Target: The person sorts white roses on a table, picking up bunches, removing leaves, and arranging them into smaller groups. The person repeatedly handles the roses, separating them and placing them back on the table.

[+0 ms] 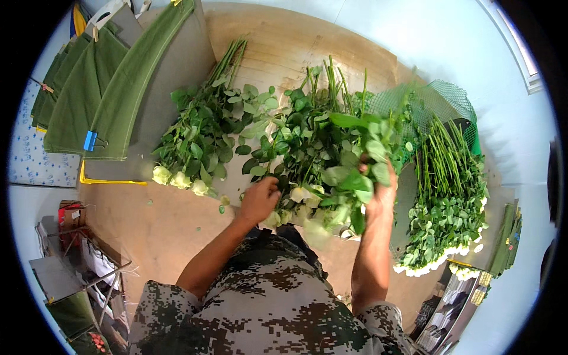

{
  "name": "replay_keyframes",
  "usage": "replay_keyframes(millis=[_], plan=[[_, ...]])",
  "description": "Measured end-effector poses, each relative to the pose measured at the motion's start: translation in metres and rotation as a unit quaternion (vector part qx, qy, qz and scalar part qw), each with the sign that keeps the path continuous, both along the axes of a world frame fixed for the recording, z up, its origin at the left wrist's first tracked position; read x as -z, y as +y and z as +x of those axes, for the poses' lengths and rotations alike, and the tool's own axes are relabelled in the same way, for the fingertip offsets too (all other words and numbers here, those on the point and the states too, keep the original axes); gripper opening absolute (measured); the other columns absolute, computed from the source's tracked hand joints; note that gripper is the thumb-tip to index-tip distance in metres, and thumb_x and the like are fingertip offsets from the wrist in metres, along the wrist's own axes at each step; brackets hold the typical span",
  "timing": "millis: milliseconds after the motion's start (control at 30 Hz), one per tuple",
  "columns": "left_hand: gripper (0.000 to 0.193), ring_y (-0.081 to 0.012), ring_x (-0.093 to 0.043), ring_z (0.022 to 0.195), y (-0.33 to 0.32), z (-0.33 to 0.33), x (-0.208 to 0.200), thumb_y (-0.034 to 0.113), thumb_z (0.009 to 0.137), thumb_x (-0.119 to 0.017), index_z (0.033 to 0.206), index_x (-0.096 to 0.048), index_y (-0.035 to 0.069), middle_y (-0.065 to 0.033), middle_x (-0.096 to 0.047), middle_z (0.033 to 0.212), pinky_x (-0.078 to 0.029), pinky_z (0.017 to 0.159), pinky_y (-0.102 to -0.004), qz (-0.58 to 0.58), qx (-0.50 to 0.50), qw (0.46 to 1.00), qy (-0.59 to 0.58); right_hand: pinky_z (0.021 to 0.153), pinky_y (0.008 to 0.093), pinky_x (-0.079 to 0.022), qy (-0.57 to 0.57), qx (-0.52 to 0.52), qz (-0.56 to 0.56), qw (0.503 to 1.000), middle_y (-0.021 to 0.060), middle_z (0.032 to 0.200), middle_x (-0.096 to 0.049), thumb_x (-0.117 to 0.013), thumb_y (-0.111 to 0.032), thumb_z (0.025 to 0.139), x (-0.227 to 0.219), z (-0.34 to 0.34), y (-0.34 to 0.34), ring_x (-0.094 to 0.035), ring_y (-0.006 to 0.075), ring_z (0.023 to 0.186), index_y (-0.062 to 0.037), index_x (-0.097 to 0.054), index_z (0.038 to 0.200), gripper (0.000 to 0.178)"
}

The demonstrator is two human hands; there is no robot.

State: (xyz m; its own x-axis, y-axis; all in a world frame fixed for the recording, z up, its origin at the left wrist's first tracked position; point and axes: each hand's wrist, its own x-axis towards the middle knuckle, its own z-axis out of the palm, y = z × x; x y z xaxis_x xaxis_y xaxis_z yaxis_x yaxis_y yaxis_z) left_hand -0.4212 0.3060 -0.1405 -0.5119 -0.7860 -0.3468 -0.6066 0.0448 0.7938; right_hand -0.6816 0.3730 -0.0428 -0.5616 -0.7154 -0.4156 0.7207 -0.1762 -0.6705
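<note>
My right hand (381, 183) is closed around a leafy white rose stem (373, 136), partly smeared by motion; its leaves hide most of the fingers. Below it, pale blooms (319, 225) blur near my body. My left hand (260, 199) is held with curled fingers at the near left edge of the middle heap of white roses (296, 136). Whatever its fingers might hold is hidden. That heap lies with stems pointing away from me and blooms toward me. A smaller bunch of white roses (198, 136) lies to the left, its blooms also facing me.
On the right, a large bundle of white roses (444, 195) lies beside green netting (441, 97). Green cloths (112, 89) hang over a panel at left, held by a blue binder clip (92, 141). A metal rack (100, 272) stands lower left; a shelf (452, 302) stands lower right.
</note>
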Motion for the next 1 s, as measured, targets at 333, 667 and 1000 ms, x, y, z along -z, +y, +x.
replay_keyframes(millis=[333, 667, 1000], plan=[[0.037, -0.0233, -0.057, 0.094, -0.047, 0.049, -0.030, 0.026, 0.086, -0.057, 0.111, -0.056, 0.000, -0.0115, -0.062, 0.102, -0.043, 0.084, -0.0356, 0.089, 0.027, 0.994, 0.065, 0.067, 0.0304, -0.045, 0.049, -0.154, 0.043, 0.986, 0.0059, 0.090, -0.062, -0.046, -0.009, 0.094, 0.114, 0.152, -0.132, -0.054, 0.0157, 0.073, -0.0021, -0.053, 0.114, 0.023], [0.032, -0.0435, -0.054, 0.099, -0.072, 0.050, 0.075, 0.020, 0.085, -0.050, 0.112, -0.055, 0.003, -0.0243, -0.060, 0.104, -0.043, 0.084, -0.0486, -0.015, -0.060, 0.996, -0.064, 0.098, 0.0425, -0.037, 0.357, -0.251, 0.209, 0.875, 0.0228, 0.132, -0.046, -0.052, -0.020, 0.089, 0.152, 0.129, -0.121, -0.046, 0.0369, 0.120, -0.0003, -0.038, 0.135, 0.053], [0.058, -0.0444, -0.052, 0.103, -0.079, 0.056, 0.074, 0.036, 0.078, -0.066, 0.118, -0.043, 0.001, -0.0251, -0.056, 0.111, -0.043, 0.082, -0.0497, -0.045, -0.048, 0.996, -0.056, 0.093, 0.0362, -0.042, 0.388, -0.309, 0.239, 0.835, 0.0217, 0.123, -0.054, -0.054, -0.020, 0.087, 0.134, 0.150, -0.112, -0.055, 0.0305, 0.111, 0.0005, -0.047, 0.128, 0.046]])
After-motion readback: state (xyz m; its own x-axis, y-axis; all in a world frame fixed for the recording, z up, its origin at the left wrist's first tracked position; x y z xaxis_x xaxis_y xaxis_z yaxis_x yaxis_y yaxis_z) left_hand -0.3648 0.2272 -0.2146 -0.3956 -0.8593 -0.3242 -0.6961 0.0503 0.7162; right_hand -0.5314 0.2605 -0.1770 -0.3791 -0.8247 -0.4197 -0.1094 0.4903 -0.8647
